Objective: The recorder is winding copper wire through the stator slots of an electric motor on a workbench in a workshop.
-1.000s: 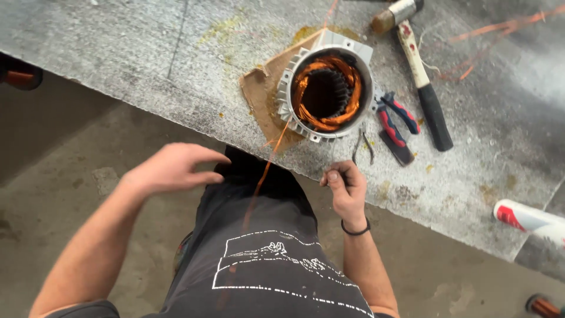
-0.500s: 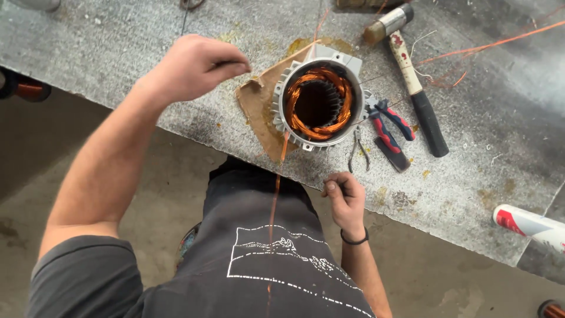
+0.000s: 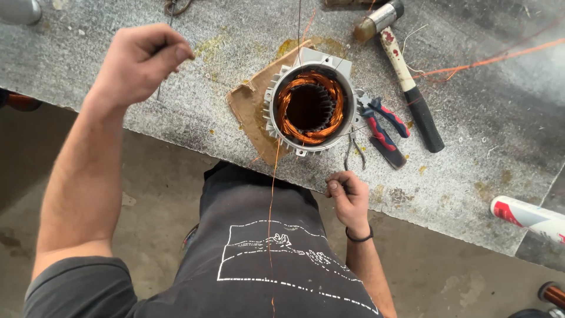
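A grey motor stator [image 3: 310, 63] with copper windings stands on end on a scrap of cardboard [image 3: 250, 103] near the bench's front edge. My left hand [image 3: 138, 62] is raised over the bench to the stator's left. Its fingers are pinched on a thin wire [image 3: 159, 89] that hangs below them. My right hand [image 3: 348, 197] is at the bench edge just below the stator, with its fingers closed on a fine strand. A long copper strand [image 3: 272, 194] runs from the stator down over my dark apron.
Red-and-blue pliers [image 3: 382, 123], small pliers [image 3: 353, 150] and a hammer [image 3: 406, 76] lie right of the stator. An orange wire [image 3: 488, 59] crosses the grey bench [image 3: 459, 176]. A white-and-red tube [image 3: 529, 215] lies at the right edge, and a copper spool [image 3: 553, 292] on the floor.
My left hand rose from below the bench edge, up over the bench and then further left, with its fingers pinched. My right hand stayed at the bench edge.
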